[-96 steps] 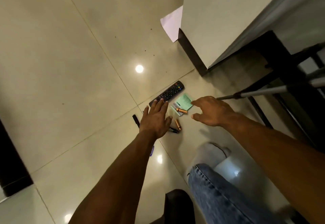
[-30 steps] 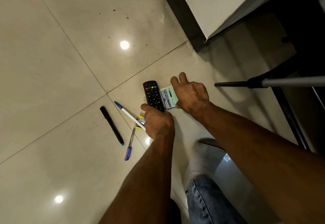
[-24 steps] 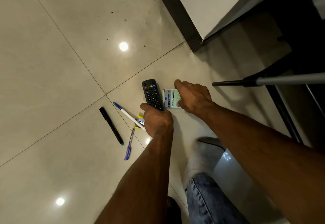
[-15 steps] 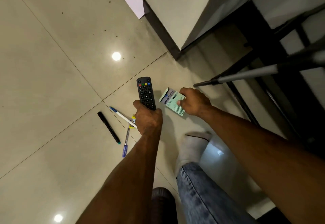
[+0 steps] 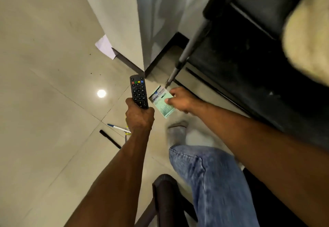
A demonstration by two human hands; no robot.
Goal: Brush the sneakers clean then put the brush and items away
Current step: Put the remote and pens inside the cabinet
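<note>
- Denim-clad knee point(image 5: 210, 182) and a dark chair back point(image 5: 165, 191) fill the near foreground, a grey-socked foot point(image 5: 176, 134) planted on the tiled floor point(image 5: 44, 102).
- Left hand point(image 5: 139, 118) wraps its fingers round the lower end of a black remote point(image 5: 138, 91), buttons up, lifted off the floor.
- Right hand point(image 5: 179, 100) pinches a pale green box point(image 5: 162, 102) by its edge, just beside the remote.
- On the floor behind the left wrist lie a white pen point(image 5: 118, 128) and a black marker point(image 5: 109, 138), not yet gathered.
- No sneakers or brush are in view.
- Risk: the edge pinch looks light, so the box could slip or swing against the grey metal leg point(image 5: 188, 48) close beyond it.
- Farther off, a scrap of paper point(image 5: 105, 46) lies by the wall point(image 5: 110, 13).
</note>
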